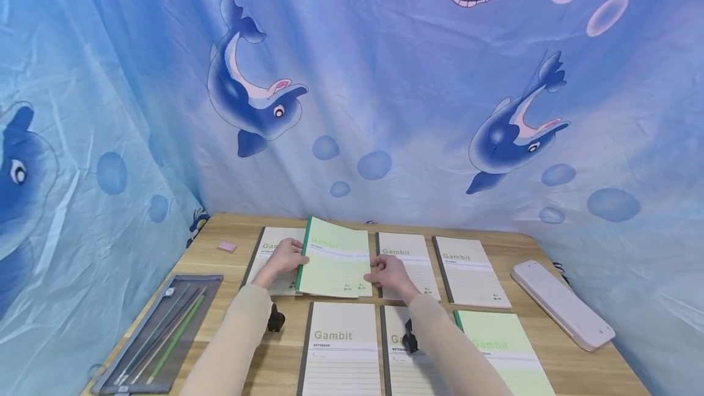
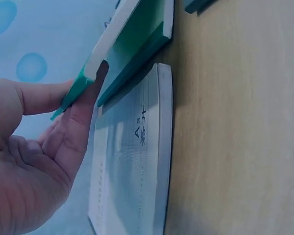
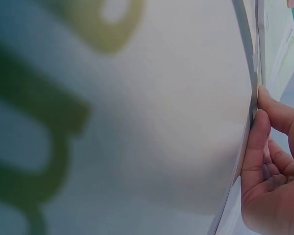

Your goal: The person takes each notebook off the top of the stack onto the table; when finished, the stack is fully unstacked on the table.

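We hold the pale green, green-spined Gambit notebook (image 1: pixel 337 258) raised off the wooden table (image 1: pixel 236 228) in the back row. Our left hand (image 1: pixel 283 260) pinches its spine edge; our right hand (image 1: pixel 389 274) grips its near right corner, fingers curled. It overlaps a white grey-spined notebook (image 1: pixel 269 249). We judge this the lift step; next, both grips must stay level while moving.
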A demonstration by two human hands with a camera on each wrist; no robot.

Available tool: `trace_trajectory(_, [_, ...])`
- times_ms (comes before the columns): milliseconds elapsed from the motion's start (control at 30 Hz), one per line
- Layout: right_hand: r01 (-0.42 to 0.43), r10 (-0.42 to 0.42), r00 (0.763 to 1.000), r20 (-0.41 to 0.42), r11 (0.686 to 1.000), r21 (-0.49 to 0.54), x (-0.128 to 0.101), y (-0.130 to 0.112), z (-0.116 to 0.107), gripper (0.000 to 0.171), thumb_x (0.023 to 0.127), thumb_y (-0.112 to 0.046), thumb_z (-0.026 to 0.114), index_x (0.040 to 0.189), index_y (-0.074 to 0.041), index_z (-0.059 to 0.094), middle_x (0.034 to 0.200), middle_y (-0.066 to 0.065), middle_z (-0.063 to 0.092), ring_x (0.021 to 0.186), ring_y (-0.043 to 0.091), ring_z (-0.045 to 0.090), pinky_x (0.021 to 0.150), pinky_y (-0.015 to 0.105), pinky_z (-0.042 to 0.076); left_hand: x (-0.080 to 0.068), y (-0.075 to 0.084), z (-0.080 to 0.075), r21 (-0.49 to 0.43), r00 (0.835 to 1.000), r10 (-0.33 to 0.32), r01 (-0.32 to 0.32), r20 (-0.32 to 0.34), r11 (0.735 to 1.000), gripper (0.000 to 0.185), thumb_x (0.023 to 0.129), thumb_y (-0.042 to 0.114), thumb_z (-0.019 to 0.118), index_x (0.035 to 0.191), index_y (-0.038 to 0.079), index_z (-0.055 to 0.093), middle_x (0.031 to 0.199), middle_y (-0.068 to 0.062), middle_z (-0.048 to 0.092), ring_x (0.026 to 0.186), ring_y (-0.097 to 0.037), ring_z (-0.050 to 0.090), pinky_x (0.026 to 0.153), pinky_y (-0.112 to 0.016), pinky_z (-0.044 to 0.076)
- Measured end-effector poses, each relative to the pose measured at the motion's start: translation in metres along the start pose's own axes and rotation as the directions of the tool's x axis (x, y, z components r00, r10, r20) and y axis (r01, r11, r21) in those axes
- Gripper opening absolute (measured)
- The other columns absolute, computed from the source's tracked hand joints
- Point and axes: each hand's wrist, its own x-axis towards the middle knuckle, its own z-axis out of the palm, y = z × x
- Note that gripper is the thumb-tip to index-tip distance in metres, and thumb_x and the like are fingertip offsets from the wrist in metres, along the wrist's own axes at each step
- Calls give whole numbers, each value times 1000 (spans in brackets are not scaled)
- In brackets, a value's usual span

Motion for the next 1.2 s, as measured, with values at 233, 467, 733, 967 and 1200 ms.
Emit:
trace_trajectory(233, [-14,14,1000,4,1000,12,-1,-1,0,37,81,-10,81,112,3,64,75,4,56,63,16,63,61,29,55,-2,-6,-9,-134,998,-58,55,-21,989,43,92,3,64,130,-10,48,112,-24,65,79,-22,66,65,-32,56])
trace_trajectory(467, [-21,21,1000,-7,1000,-5,0,-4,0,39,80,-10,81,113,3,64,75,4,56,62,16,62,60,28,53,-13,-14,-27,-239,998,-61,57,-11,969,48,94,3,64,135,-11,44,112,-24,63,73,-20,66,65,-34,58])
trace_trajectory(733, [-34,34,999,-10,999,0,-2,-2,1,38,81,-10,81,113,3,64,74,3,55,62,16,61,60,29,52,-34,-20,-50,-217,997,-75,74,3,973,54,94,5,65,139,-10,40,121,-28,59,75,-21,65,66,-34,57])
trace_trajectory(967, [-33,33,999,-13,999,6,-3,0,1,37,82,-8,80,113,3,64,75,3,53,62,15,61,60,29,54,-57,-22,-66,-197,995,-100,101,14,975,56,94,6,66,139,-12,38,119,-27,61,79,-20,67,69,-35,57])
trace_trajectory(1200, [-17,17,1000,-9,1000,12,-3,-2,1,36,82,-7,80,112,5,64,75,3,52,63,16,62,61,29,56,-86,-26,-88,-134,992,-118,122,37,983,58,95,9,65,140,-13,36,123,-27,61,85,-21,66,73,-37,54])
